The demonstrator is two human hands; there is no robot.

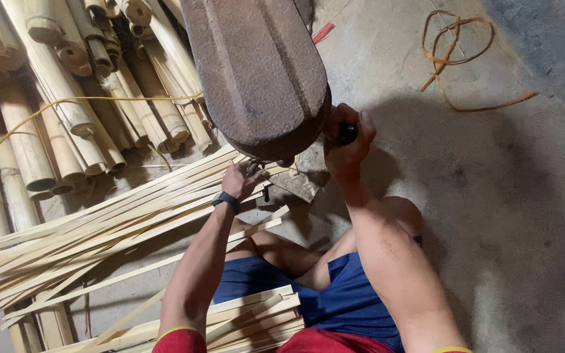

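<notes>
A big rusty brown metal machine body (256,72) hangs over the middle of the view. My right hand (346,140) is closed around a dark handle (348,133) at the machine's right edge. My left hand (243,178), with a dark wristband, reaches under the machine's lower end and pinches a small metal part there; what it grips is partly hidden. Long pale split bamboo strips (99,229) fan out to the left beneath that hand. More strips (256,317) lie across my lap on blue shorts.
Whole bamboo poles (67,98) are stacked at the upper left, with a thin yellow cord (67,102) across them. A brown strap loop (452,46) lies on the concrete floor (524,196) at the upper right. A small red piece (323,31) rests near the machine.
</notes>
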